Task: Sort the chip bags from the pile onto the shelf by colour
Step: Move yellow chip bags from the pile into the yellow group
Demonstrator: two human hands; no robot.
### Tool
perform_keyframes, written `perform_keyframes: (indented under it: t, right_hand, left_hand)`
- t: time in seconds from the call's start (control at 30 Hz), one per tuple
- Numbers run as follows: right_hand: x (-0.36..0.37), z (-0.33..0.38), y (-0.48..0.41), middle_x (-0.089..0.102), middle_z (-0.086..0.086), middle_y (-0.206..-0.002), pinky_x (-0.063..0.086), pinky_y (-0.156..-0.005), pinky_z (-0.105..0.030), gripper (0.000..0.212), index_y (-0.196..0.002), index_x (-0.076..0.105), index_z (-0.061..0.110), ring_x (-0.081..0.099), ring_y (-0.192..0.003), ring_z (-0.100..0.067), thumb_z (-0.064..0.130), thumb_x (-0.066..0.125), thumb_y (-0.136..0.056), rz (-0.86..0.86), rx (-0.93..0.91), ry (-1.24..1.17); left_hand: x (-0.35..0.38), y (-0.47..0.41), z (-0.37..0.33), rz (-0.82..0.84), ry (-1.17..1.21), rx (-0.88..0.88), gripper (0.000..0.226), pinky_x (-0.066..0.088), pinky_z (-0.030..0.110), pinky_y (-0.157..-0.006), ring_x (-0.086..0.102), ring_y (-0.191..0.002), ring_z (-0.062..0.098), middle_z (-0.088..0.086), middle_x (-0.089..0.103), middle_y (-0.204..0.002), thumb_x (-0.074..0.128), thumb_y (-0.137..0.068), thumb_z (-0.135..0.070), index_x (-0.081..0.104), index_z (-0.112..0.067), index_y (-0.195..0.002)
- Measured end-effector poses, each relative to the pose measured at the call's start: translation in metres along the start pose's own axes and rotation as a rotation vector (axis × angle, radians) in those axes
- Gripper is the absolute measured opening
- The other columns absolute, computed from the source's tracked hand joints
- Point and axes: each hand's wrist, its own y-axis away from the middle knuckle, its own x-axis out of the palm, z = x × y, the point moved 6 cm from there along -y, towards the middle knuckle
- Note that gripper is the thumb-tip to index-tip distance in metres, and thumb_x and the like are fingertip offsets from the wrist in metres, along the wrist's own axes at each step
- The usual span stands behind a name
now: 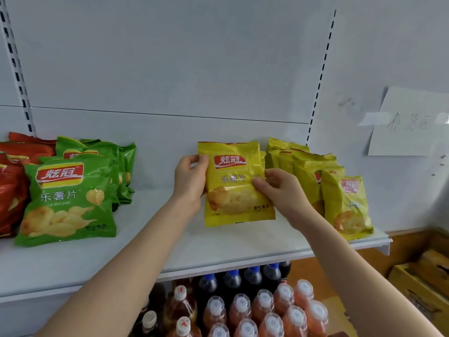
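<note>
Both hands up at the shelf (170,244), one yellow chip bag (235,183) held between them, upright, front facing the camera. Left hand (190,181) grips the bag's upper left edge, thumb on the front near the top corner, the other fingers (194,158) curled round behind. Right hand (281,190) pinches the right edge at mid height, thumb pressed on the front, the rest of its fingers tucked behind the bag. The bag sits over the middle-right of the shelf, bottom edge low over the board; can't tell if it touches. It is just beside the row of yellow bags (340,198), on that row's left; the row stands upright, overlapping, running to the right end of the shelf. Well apart to the left, green bags (68,203) are grouped, front one leaning back with its face showing, others stacked behind it. Red bags (12,186) at the far left edge, touching the green group, partly cut off by the frame. Bare shelf board between the green group and the held bag. Below the shelf: orange drink bottles (264,310) with clear caps, dark soda bottles (230,280) with blue caps behind them. Paper note (408,122) taped to the wall at right, handwriting blurred. Cardboard boxes (425,276) lower right.
</note>
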Motion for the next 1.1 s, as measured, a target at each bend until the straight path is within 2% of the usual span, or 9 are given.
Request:
perform_keyframes:
  t: [0.1, 0.13, 0.23, 0.33, 0.47, 0.63, 0.73, 0.87, 1.1]
  right_hand:
    - [-0.016, -0.009, -0.015, 0.064, -0.008, -0.101, 0.054, -0.073, -0.033, 0.02, -0.111, 0.056, 0.012, 0.062, -0.088, -0.021, 0.014, 0.057, -0.092, -0.155, -0.005, 0.055]
    - [-0.018, -0.012, -0.021, 0.063, -0.009, -0.104, 0.052, -0.073, -0.033, 0.025, -0.117, 0.054, 0.011, 0.061, -0.089, -0.021, 0.014, 0.056, -0.092, -0.182, -0.004, 0.096]
    - [-0.014, -0.022, -0.033, 0.058, -0.012, -0.116, 0.045, -0.079, -0.03, 0.036, -0.13, 0.046, 0.008, 0.055, -0.101, -0.021, 0.011, 0.05, -0.095, -0.2, 0.018, 0.205]
    - [-0.004, -0.035, -0.039, 0.052, -0.011, -0.13, 0.038, -0.095, -0.032, 0.041, -0.138, 0.038, 0.008, 0.047, -0.12, -0.027, 0.01, 0.043, -0.097, -0.179, 0.055, 0.255]
    - [-0.001, -0.05, -0.043, 0.051, -0.013, -0.13, 0.038, -0.094, -0.033, 0.035, -0.135, 0.038, 0.006, 0.048, -0.118, -0.028, 0.012, 0.035, -0.1, -0.186, 0.133, 0.234]
    - [-0.004, -0.051, -0.049, 0.054, -0.012, -0.127, 0.039, -0.095, -0.035, 0.033, -0.132, 0.042, 0.007, 0.049, -0.116, -0.027, 0.01, 0.034, -0.1, -0.23, 0.096, 0.203]
    - [-0.005, -0.05, -0.051, 0.053, -0.009, -0.129, 0.04, -0.098, -0.034, 0.036, -0.135, 0.04, 0.009, 0.049, -0.119, -0.025, 0.009, 0.034, -0.099, -0.218, 0.065, 0.199]
    - [-0.005, -0.053, -0.053, 0.052, -0.008, -0.129, 0.039, -0.093, -0.028, 0.038, -0.136, 0.038, 0.01, 0.048, -0.118, -0.023, 0.007, 0.033, -0.099, -0.189, 0.083, 0.182]
    - [-0.005, -0.06, -0.053, 0.052, -0.012, -0.129, 0.041, -0.099, -0.038, 0.037, -0.134, 0.038, 0.008, 0.048, -0.118, -0.028, 0.006, 0.031, -0.098, -0.2, 0.117, 0.173]
  left_hand:
    - [0.016, -0.003, 0.003, 0.08, -0.323, 0.146, 0.037, 0.049, 0.037, -0.085, 0.061, -0.098, 0.027, 0.013, 0.059, -0.12, 0.053, -0.096, -0.027, 0.042, -0.012, -0.128]
    - [0.02, -0.001, 0.007, 0.109, -0.474, 0.211, 0.049, 0.045, 0.036, -0.09, 0.057, -0.108, 0.03, 0.014, 0.056, -0.125, 0.057, -0.093, -0.027, 0.038, -0.01, -0.135]
    - [0.035, 0.008, 0.027, 0.285, -0.782, 0.376, 0.068, 0.036, 0.027, -0.095, 0.048, -0.122, 0.029, 0.012, 0.049, -0.135, 0.066, -0.087, -0.02, 0.029, -0.006, -0.143]
    - [0.043, 0.006, 0.048, 0.398, -0.902, 0.351, 0.08, 0.036, 0.029, -0.1, 0.045, -0.127, 0.03, 0.013, 0.043, -0.142, 0.063, -0.09, -0.02, 0.011, -0.011, -0.15]
    - [0.053, 0.003, 0.046, 0.407, -0.93, 0.363, 0.084, 0.023, 0.02, -0.1, 0.034, -0.136, 0.025, 0.009, 0.025, -0.154, 0.055, -0.094, -0.013, -0.008, -0.008, -0.149]
    - [0.061, -0.012, 0.049, 0.392, -1.042, 0.376, 0.086, 0.027, 0.033, -0.108, 0.028, -0.14, 0.028, 0.008, 0.011, -0.159, 0.053, -0.096, -0.018, -0.015, -0.01, -0.148]
    - [0.064, -0.015, 0.053, 0.403, -1.103, 0.381, 0.085, 0.022, 0.033, -0.11, 0.02, -0.143, 0.026, 0.011, 0.006, -0.159, 0.052, -0.096, -0.019, -0.013, -0.006, -0.148]
    - [0.065, -0.014, 0.058, 0.394, -1.093, 0.396, 0.086, 0.023, 0.034, -0.109, 0.022, -0.141, 0.028, 0.016, 0.012, -0.156, 0.054, -0.095, -0.019, -0.011, -0.005, -0.149]
    - [0.058, -0.024, 0.058, 0.332, -0.86, 0.368, 0.091, 0.03, 0.039, -0.111, 0.034, -0.135, 0.03, 0.015, 0.032, -0.15, 0.067, -0.085, -0.016, 0.005, -0.005, -0.151]
